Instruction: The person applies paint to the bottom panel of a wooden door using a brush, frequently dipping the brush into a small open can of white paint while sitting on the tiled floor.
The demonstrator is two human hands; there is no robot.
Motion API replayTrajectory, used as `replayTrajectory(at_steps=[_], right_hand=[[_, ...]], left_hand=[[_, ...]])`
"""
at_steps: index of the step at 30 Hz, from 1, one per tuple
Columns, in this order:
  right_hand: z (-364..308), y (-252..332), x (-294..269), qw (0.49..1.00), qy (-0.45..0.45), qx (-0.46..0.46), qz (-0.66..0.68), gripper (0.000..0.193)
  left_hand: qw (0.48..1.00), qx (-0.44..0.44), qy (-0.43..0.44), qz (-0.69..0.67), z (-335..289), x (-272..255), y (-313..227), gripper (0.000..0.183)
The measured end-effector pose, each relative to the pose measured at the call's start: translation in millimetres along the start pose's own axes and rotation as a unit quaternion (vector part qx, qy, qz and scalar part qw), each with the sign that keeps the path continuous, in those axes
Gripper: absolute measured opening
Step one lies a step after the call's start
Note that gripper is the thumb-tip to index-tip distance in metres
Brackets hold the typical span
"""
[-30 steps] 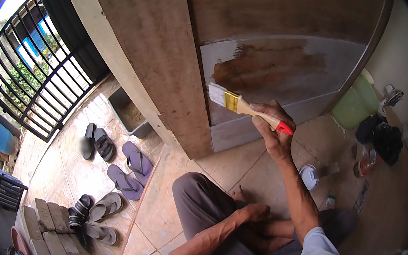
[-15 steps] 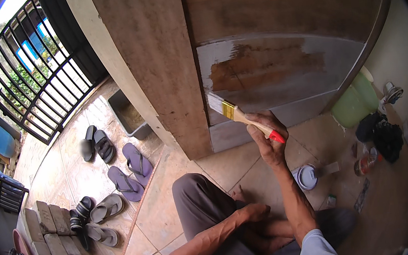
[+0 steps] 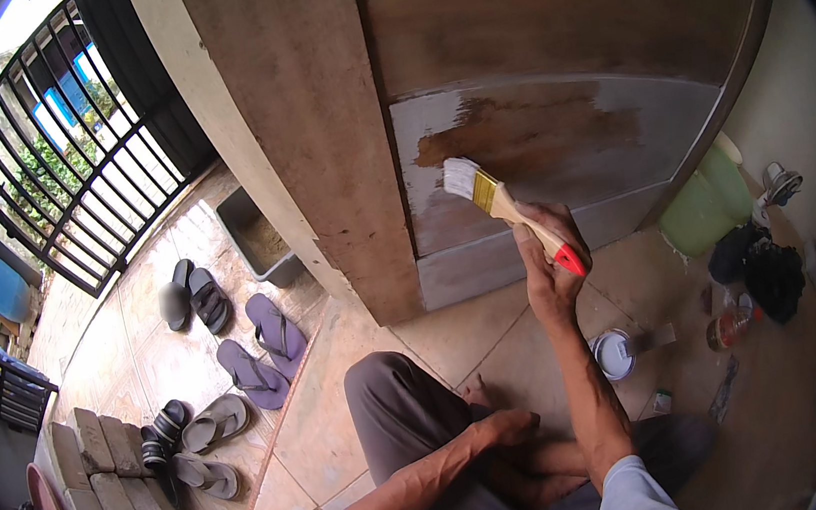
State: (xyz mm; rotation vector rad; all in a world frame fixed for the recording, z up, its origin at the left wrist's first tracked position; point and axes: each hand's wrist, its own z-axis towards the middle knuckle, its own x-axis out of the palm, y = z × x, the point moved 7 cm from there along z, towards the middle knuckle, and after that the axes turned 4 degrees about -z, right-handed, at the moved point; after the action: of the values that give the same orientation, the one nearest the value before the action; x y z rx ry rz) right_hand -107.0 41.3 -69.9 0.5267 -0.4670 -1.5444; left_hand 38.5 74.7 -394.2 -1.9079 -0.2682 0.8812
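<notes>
My right hand (image 3: pixel 551 259) is closed round the wooden handle of a flat paintbrush (image 3: pixel 503 206), with a red end, a yellow metal band and white-coated bristles. The bristles point up and left at the lower panel of a wooden door (image 3: pixel 561 182), over its whitish painted part; whether they touch it I cannot tell. White paint rings a bare brown patch (image 3: pixel 525 131) in that panel. My left hand (image 3: pixel 510 427) rests low across my folded legs, its fingers mostly hidden. An open can of white paint (image 3: pixel 614 350) stands on the tiles right of my right forearm.
Several sandals (image 3: pixel 258 373) lie on the floor at left, near stacked blocks (image 3: pixel 118 490) and a grey tub (image 3: pixel 260 237). A black barred gate (image 3: pixel 84 151) stands beyond. At right are a green basin (image 3: pixel 709 200), dark cloth (image 3: pixel 773 279) and a bottle (image 3: pixel 729 329).
My right hand has moved the paintbrush slightly right, and its bristles now sit higher, nearer the brown patch. My left hand has stayed in place.
</notes>
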Motion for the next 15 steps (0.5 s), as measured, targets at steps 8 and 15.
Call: replayTrajectory(at_steps=[8,15], right_hand=[[2.0,25.0,17.5,0.992,0.123,-0.017,0.021,0.022],[10.7,-6.8,-5.3,0.997,-0.023,0.067,0.041,0.023]], left_hand=[[1.000,0.007,0.022,0.017,6.8,7.5,11.8,0.033],[0.998,0.059,-0.013,0.012,1.9,9.3,19.2,0.035]])
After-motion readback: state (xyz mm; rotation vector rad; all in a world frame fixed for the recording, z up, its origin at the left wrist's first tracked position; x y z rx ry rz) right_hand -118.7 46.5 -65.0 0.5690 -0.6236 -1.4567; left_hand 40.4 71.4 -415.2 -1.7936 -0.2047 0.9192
